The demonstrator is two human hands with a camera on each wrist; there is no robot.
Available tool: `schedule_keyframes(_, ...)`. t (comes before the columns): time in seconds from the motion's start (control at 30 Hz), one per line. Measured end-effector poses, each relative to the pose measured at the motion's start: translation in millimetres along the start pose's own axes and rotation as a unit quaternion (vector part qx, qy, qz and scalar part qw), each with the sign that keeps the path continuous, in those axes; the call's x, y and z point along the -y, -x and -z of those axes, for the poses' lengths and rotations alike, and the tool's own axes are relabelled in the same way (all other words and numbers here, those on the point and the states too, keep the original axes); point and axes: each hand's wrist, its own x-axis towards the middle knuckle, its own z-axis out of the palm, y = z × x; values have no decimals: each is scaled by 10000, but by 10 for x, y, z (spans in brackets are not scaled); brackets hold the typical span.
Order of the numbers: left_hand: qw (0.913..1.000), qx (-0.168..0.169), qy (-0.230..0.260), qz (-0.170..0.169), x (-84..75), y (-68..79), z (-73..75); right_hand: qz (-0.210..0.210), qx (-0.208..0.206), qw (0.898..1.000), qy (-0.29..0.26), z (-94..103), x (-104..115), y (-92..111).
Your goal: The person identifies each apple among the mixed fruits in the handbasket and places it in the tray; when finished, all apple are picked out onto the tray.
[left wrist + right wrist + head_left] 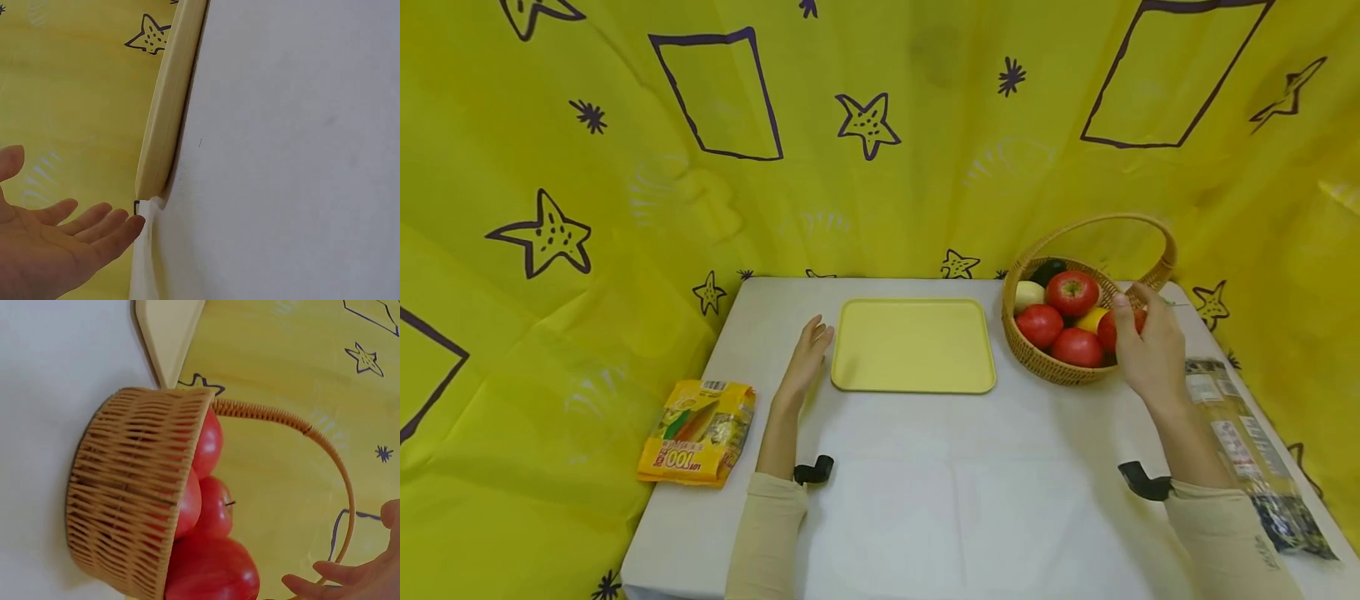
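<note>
My left hand point(806, 360), fingers loosely extended, is just left of a pale yellow rectangular tray point(913, 346). In the left wrist view that hand point(69, 250) has its palm up near the end of the tray point(164, 119), holding nothing. At the right, my right hand point(1156, 354) hovers over the right side of a wicker basket point(1037, 362) of fruit. Its fingers point(337, 573) are by the arched handle point(340, 469); whether they touch it I cannot tell. Inside are several red apples point(1072, 293), a pale round fruit point(1028, 296), a yellow one point(1091, 320) and a dark green one point(1048, 272).
A yellow snack bag point(700, 433) lies at the table's left edge. Along the right edge, partly behind my right forearm, lies a long clear package point(1255, 450). A white cloth point(955, 492) covers the table; a yellow patterned curtain point(925, 200) surrounds it.
</note>
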Motion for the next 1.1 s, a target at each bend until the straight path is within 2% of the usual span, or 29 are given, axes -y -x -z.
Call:
schedule_keyframes(0.2, 9990, -211, 280, 265, 70, 57, 10, -585, 62, 9983, -49, 64, -97, -45)
schedule_keyframes(0.33, 9979, -205, 369, 484, 114, 61, 12, -1308, 395, 9906, -66, 156, -194, -119)
schedule_keyframes(0.43, 9970, -107, 437, 630, 141, 57, 9, -1969, 671, 9777, -289, 226, -306, -189)
schedule_keyframes(0.53, 9958, -68, 566, 712, 164, 59, 4, -2563, 790, 9587, -947, 273, -409, -240)
schedule_keyframes(0.63, 9944, -8, 807, 679, 192, 56, -2, -2946, 886, 9372, -1641, 301, -477, -265)
schedule_keyframes(0.73, 9930, 55, 1042, 555, 226, 46, -10, -3127, 873, 9219, -2115, 312, -520, -277)
schedule_keyframes(0.93, 9915, -65, 1222, 449, 263, 46, -55, -3116, 747, 9194, -2282, 305, -578, -315)
schedule_keyframes(1.1, 9941, -120, 1039, 286, 269, 41, -70, -3387, 684, 9044, -2503, 334, -580, -349)
